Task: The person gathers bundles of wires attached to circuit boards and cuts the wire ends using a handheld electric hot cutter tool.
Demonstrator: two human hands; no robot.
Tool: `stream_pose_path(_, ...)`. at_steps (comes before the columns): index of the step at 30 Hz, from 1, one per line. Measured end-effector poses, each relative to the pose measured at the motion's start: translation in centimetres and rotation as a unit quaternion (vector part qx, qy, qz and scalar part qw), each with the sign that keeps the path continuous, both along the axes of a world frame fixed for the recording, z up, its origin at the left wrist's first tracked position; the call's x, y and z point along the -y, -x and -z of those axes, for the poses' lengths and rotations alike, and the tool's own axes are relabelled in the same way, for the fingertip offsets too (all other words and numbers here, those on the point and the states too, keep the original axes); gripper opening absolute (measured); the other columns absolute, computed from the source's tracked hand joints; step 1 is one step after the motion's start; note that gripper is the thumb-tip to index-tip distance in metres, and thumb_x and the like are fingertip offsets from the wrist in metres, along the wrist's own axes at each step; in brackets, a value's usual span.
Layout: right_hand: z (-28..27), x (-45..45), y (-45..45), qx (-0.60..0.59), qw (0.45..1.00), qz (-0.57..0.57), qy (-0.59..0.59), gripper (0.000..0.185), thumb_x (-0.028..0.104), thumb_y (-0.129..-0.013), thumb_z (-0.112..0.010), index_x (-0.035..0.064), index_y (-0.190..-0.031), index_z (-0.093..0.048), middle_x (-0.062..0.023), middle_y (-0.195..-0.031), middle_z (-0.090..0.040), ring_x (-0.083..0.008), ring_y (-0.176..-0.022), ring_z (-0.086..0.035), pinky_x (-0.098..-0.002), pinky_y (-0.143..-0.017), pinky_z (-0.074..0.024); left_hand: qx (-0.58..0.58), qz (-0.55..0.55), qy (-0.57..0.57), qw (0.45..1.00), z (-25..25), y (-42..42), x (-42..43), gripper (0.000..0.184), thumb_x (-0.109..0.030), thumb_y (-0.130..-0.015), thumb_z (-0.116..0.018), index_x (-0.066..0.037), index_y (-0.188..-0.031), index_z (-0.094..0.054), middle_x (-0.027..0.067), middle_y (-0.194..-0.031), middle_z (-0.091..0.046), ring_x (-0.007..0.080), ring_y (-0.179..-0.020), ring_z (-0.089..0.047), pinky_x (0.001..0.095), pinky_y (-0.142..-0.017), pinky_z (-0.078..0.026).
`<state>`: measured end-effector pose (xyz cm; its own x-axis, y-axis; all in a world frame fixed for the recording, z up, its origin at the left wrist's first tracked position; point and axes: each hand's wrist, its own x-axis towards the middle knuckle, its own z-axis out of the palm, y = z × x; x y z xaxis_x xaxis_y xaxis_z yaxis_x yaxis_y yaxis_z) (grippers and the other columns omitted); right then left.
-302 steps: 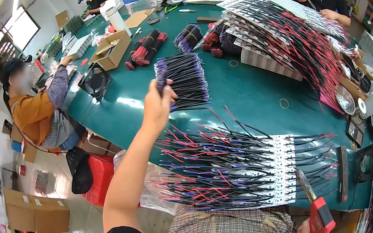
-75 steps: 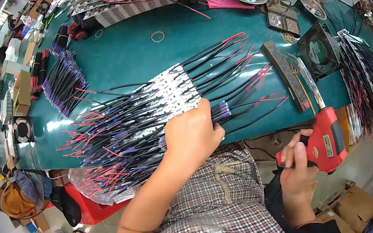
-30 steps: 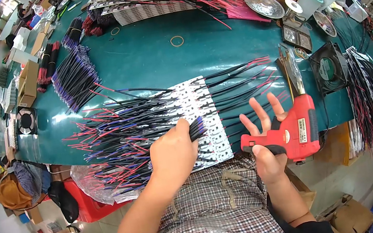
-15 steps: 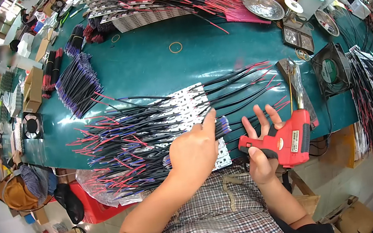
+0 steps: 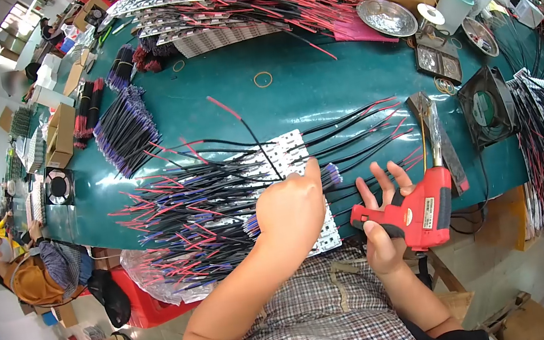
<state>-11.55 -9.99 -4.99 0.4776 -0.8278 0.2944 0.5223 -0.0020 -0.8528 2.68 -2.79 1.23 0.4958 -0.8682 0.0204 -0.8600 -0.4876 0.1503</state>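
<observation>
My left hand (image 5: 292, 209) is closed over the white circuit board panel (image 5: 328, 237), around a bundle of black wires with purple ends (image 5: 334, 174) that stick out on either side of it. One black wire with a red end (image 5: 250, 131) rises at a slant from beside its knuckles; my hand hides the grip on it. Rows of black wires with red tips (image 5: 180, 215) fan out left and right from the panel. In my right hand (image 5: 385, 244) is a red soldering gun (image 5: 426, 210), its metal tip pointing away from me, with some fingers spread.
A tall stack of wired boards (image 5: 224, 36) stands at the back. Bundled wires (image 5: 128, 132) lie at the left. On the right are a black fan (image 5: 485, 106), a metal dish (image 5: 387, 17) and more wired boards (image 5: 538, 123). A co-worker (image 5: 32, 258) sits at the far left.
A single black wire with a red end now stands up beside my left hand. That hand has shifted slightly over the panel. The whole view has moved a little; the soldering gun remains in my right hand.
</observation>
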Motion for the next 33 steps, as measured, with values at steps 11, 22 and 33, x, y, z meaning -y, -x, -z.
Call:
stream_pose_path(11, -0.1, 0.1, 0.2, -0.002, 1.0, -0.015, -0.004, 0.063, 0.003, -0.077, -0.065, 0.0163, -0.129, -0.033, -0.016, -0.152, -0.03, -0.0411, -0.144, -0.032, -0.0683, -0.114, -0.0306, -0.016, -0.108, -0.004, 0.994, -0.3, -0.8, -1.2, 0.066, -0.029, -0.081, -0.076, 0.008, -0.132, -0.056, 0.0136, -0.067, -0.068, 0.0311, -0.061, -0.07, 0.0409, -0.058, -0.056)
stream_pose_path(22, 0.0, 0.3, 0.2, -0.008, 1.0, -0.018, 0.008, 0.062, 0.005, -0.079, -0.067, 0.0161, -0.13, -0.032, -0.0163, -0.152, -0.029, -0.0407, -0.144, -0.033, -0.0667, -0.115, -0.0316, 0.017, -0.029, 0.016, 0.999, 0.1, -1.2, 1.4, 0.062, -0.027, -0.076, -0.081, -0.001, -0.129, -0.062, 0.0125, -0.073, -0.07, 0.0286, -0.063, -0.07, 0.0388, -0.057, -0.055)
stream_pose_path(33, 0.2, 0.2, 0.3, -0.007, 0.999, -0.028, 0.015, 0.062, 0.005, -0.081, -0.066, 0.0164, -0.132, -0.032, -0.0164, -0.152, -0.029, -0.0405, -0.144, -0.033, -0.0666, -0.114, -0.0317, -0.058, -0.158, -0.033, 0.985, -0.4, -3.1, -2.1, 0.06, -0.029, -0.084, -0.075, 0.005, -0.132, -0.06, 0.0186, -0.08, -0.072, 0.036, -0.077, -0.071, 0.043, -0.071, -0.056)
